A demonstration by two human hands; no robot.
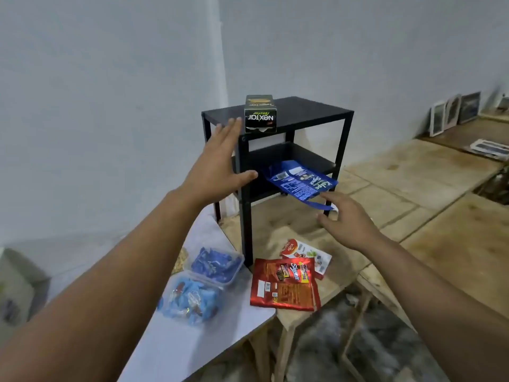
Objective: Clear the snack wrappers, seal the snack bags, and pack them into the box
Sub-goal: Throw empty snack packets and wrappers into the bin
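Two hands reach out in front of the person, and both are spread with straight fingers, holding nothing. The right hand [348, 216] is the nearer one to the blue snack bag [301, 179]. Its fingertips are just beside the bag's near corner, and I cannot tell if they touch it. The bag lies flat on the lower shelf [316, 161] of the small black rack [297, 111], and it sticks out past the shelf's front edge toward the person. Its long way runs from the back of the shelf out to the front right, so I think the right hand can take it by the end that pokes out.

The left hand [220, 161] is up higher, by the rack's front left leg. Its fingertips are just beside the dark Nextar box [260, 114], which stands on the rack's top at the front edge. The box looks like stiff card with sharp corners.

The blue bag looks thin, shiny and a bit floppy. A red snack bag [283, 285] lies flat and crinkly on the wooden worktop [413, 244], partly over a red and white wrapper [308, 253]. To the left, two clear plastic tubs [203, 282] hold small blue wrapped sweets.
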